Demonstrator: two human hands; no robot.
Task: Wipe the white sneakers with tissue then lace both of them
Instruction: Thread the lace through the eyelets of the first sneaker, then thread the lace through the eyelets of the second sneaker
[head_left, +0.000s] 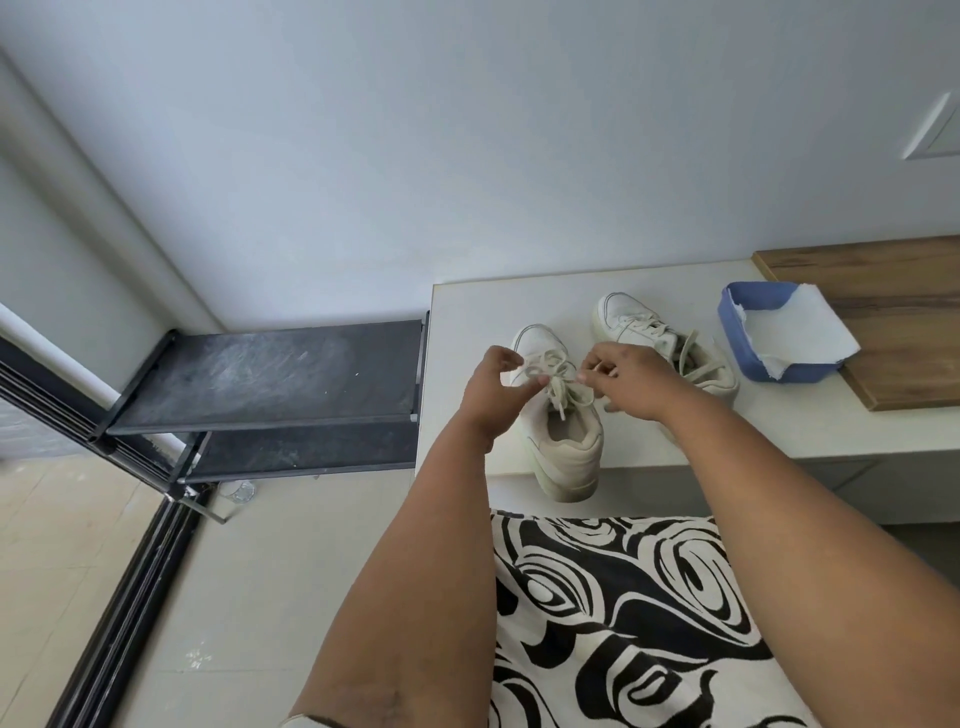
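Observation:
Two white sneakers stand on a pale counter. The near sneaker has its heel over the counter's front edge and its toe pointing away. My left hand pinches a loop of its cream lace on the left side. My right hand pinches the lace on the right side, just above the tongue. The second sneaker lies behind my right hand, partly hidden, with loose laces spilling from its opening. White tissue lies in a blue tray at the right.
A wooden board lies under the tray at the counter's right end. A dusty black shelf rack adjoins the counter on the left. A black-and-white patterned cloth is below the counter, between my forearms. A grey wall rises behind.

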